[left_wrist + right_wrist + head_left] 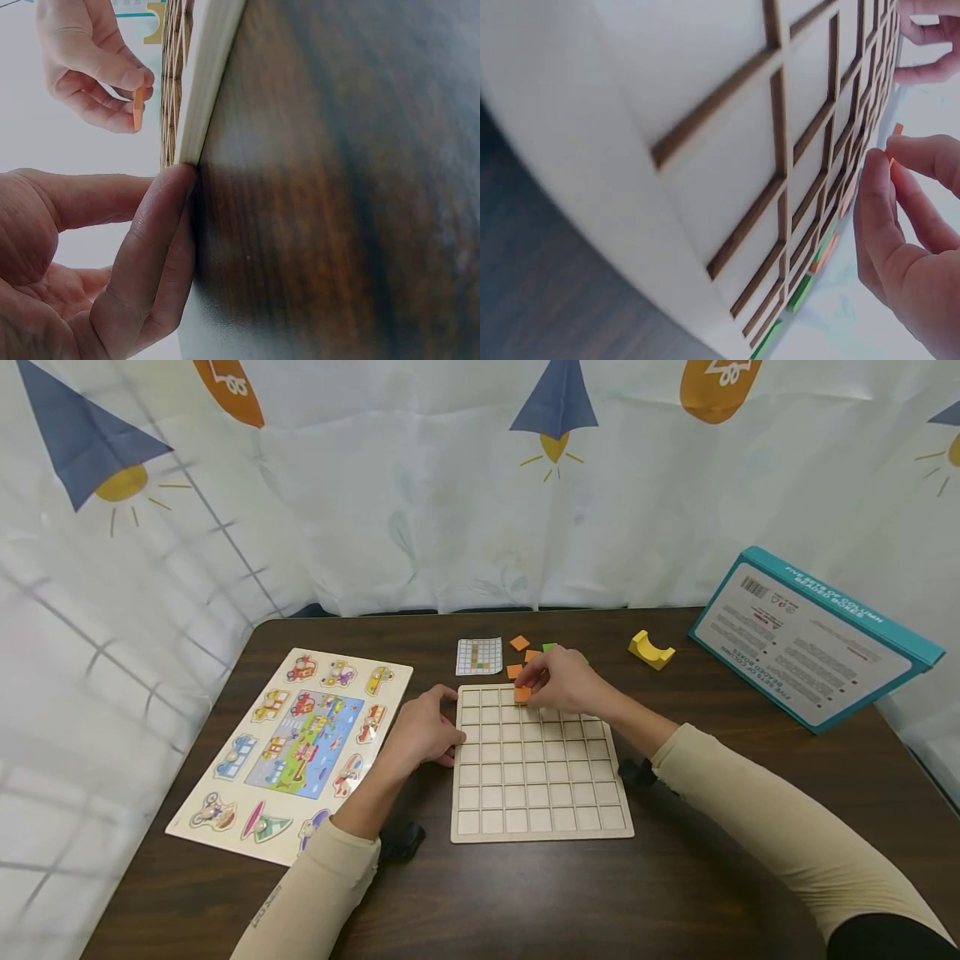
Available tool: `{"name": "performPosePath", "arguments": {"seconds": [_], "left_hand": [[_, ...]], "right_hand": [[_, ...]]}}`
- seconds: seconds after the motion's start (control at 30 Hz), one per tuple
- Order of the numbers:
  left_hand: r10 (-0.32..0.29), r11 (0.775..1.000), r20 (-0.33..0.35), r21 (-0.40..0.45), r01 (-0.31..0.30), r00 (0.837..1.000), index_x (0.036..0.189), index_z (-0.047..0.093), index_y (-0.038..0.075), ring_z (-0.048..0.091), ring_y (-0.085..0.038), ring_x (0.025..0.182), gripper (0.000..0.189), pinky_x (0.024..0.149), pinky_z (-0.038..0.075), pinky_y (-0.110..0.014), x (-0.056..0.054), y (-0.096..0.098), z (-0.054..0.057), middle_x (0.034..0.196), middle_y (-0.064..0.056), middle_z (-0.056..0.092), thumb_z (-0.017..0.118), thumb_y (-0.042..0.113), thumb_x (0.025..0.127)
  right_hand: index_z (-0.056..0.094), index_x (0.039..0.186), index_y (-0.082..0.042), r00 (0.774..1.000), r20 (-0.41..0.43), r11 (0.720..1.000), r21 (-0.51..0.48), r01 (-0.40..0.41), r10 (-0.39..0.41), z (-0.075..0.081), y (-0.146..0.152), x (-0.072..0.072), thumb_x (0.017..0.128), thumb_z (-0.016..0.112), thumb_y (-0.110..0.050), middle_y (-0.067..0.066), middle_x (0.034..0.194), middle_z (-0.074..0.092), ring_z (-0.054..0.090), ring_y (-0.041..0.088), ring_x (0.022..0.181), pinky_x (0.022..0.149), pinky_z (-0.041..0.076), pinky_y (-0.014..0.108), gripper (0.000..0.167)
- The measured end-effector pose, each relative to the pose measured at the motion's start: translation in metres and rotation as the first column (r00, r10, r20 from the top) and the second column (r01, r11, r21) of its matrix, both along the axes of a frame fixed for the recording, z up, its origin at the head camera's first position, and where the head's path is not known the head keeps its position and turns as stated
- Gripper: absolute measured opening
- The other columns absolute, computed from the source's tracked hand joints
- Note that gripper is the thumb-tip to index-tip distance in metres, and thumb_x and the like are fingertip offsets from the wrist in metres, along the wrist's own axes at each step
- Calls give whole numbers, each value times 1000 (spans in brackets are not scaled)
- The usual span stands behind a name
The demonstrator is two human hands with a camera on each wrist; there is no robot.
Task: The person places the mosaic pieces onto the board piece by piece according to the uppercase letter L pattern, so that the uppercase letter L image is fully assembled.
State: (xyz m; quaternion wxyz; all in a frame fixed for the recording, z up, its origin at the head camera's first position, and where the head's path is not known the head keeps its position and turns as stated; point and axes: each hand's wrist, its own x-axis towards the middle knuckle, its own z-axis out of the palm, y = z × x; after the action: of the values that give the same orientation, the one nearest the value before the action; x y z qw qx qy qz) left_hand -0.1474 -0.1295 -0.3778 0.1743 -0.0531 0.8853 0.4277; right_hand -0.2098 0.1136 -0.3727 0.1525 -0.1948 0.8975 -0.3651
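My right hand [558, 681] pinches an orange square tile [522, 695] between thumb and fingers, over the far row of a wooden grid board [491, 777]. In the left wrist view the tile [138, 109] stands on edge between the fingertips. My left hand [423, 727] rests against the board's left side, fingertips touching its edge; the left wrist view shows the digits [154, 240] right at that pale edge. The visible cells of the grid hold no tiles. Behind the board lie loose orange tiles [520, 643] and green tiles [550, 647], partly hidden by my right hand.
A small pattern card [479, 657] with a coloured grid lies behind the board. To the left is a vehicle picture puzzle [303, 743]. A yellow arched block [651, 650] and a teal-edged box [806, 635] stand at the back right. A printed curtain hangs behind the table.
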Motion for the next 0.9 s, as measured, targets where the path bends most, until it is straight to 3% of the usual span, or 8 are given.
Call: {"name": "performPosePath", "arguments": {"seconds": [0.17, 0.9], "left_hand": [[0, 1000, 4, -10, 0, 1000, 146, 50, 5, 69, -18, 54, 63, 51, 64, -34, 0, 0, 0, 86, -17, 70, 74, -2, 87], [-13, 999, 14, -31, 13, 1000, 145, 51, 6, 69, -17, 54, 61, 51, 64, -31, -1, 0, 1, 85, -15, 71, 74, 0, 88]], "right_hand": [[79, 105, -9, 999, 30, 1000, 3, -13, 13, -1, -6, 4, 79, 82, -4, 5, 98, 75, 69, 17, 89, 79, 61, 31, 26], [80, 102, -11, 998, 20, 996, 65, -54, 52, -5, -21, 14, 80, 85, -5, 1, 90, 72, 66, 15, 84, 74, 59, 28, 24]]}}
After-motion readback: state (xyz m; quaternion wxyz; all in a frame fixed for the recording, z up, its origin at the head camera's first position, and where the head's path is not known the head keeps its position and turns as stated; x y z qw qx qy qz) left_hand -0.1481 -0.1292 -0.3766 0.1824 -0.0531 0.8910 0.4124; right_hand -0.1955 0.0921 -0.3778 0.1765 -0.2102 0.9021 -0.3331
